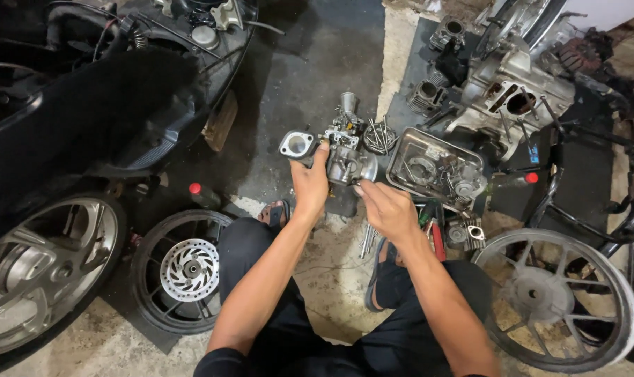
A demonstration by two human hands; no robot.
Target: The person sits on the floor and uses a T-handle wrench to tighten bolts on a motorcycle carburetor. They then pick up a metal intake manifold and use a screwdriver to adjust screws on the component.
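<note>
The grey cast-metal carburettor with its oval intake flange [334, 150] is being held up in the air in front of the person, above the stained concrete floor [331, 272], well clear of the parts below. The left hand [310, 185] is wrapping around the flange neck from beneath, thumb pressing up beside the body, fingers closed on it. The right hand [385, 208] is working at the lower right of the carburettor, near the rounded bowl, its fingertips pinched against the metal; whether they are gripping a small screw or only the casting I cannot tell. To do this well, I judge the left hand should be keeping the body steady and level while the right hand is turning or probing gently, so that no small piece is dropping to the floor. Just beyond the right hand a shallow dented metal tray of engine parts [408, 143] is lying, with a bare silver engine casing [512, 94] farther off. Below the left forearm a black wheel with a silver brake disc [189, 269] is lying flat.
</note>
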